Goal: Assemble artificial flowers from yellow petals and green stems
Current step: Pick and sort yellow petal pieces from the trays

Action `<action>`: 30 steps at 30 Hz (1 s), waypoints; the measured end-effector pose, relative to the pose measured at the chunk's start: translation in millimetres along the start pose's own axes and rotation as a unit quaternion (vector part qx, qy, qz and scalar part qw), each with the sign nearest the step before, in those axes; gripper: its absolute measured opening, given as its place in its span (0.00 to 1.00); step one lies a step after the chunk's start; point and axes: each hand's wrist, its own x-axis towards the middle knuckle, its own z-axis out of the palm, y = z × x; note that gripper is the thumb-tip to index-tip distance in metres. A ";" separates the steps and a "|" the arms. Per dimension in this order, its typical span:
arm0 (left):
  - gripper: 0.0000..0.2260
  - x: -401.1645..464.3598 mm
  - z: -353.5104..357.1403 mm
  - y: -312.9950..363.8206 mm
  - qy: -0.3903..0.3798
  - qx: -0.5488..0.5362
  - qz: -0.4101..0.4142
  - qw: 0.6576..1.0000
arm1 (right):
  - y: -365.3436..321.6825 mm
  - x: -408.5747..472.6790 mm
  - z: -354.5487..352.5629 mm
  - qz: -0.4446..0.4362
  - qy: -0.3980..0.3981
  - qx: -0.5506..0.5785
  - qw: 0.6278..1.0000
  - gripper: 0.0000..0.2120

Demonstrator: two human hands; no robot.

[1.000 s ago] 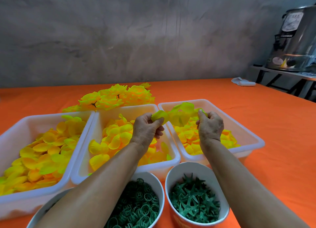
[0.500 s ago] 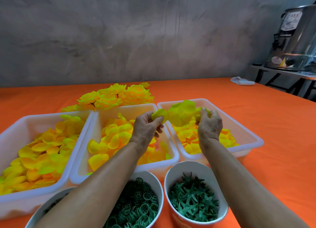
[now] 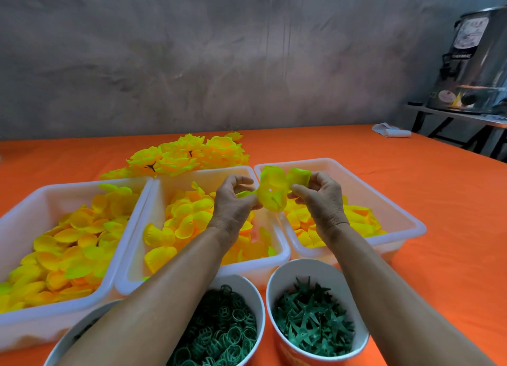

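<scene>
Both hands hold a cluster of yellow petals (image 3: 273,191) in the air above the gap between the middle tray (image 3: 282,251) and the right tray (image 3: 408,220). My left hand (image 3: 233,203) pinches the cluster's left side between thumb and fingers. My right hand (image 3: 322,198) pinches its right side, fingers curled round a petal. All three white trays hold loose yellow-orange petals; the left tray (image 3: 129,228) is fullest. A pile of finished yellow flowers (image 3: 186,155) lies behind the trays. Whether a green stem sits inside the cluster is hidden.
Two white cups stand at the front: one (image 3: 259,299) with green ring pieces, one (image 3: 365,335) with green star-shaped pieces. A third cup rim (image 3: 63,341) shows under my left arm. The orange table (image 3: 411,179) carries a white cloth (image 3: 391,131) far right. A steel urn (image 3: 477,63) stands beyond.
Both hands have drawn closer together and the petal cluster is bunched more tightly between them; the left hand's thumb and fingers now pinch at its lower left.
</scene>
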 end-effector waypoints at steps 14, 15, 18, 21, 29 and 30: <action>0.07 0.9 0.7 -4.3 -0.023 0.022 0.014 0.999 | 1.5 -3.4 1.1 -0.005 -0.057 -0.014 0.998 0.15; 0.07 1.3 0.7 -4.8 -0.019 0.026 0.010 0.999 | 1.4 -3.1 1.0 -0.005 -0.053 -0.006 0.999 0.14; 0.05 1.9 1.1 -7.1 -0.023 0.053 0.010 0.998 | 1.5 -2.5 1.2 -0.013 -0.038 0.009 0.999 0.12; 0.06 2.4 1.0 -6.8 0.000 0.037 0.015 0.999 | 2.6 -1.4 0.6 -0.019 0.015 0.005 1.000 0.11; 0.03 2.8 2.4 -5.8 0.045 0.071 0.045 0.995 | 4.2 0.4 -2.2 -0.022 0.089 0.006 0.996 0.01; 0.04 2.4 2.9 -5.9 0.049 0.077 0.050 0.995 | 4.1 0.4 -2.1 -0.017 0.095 0.012 0.995 0.01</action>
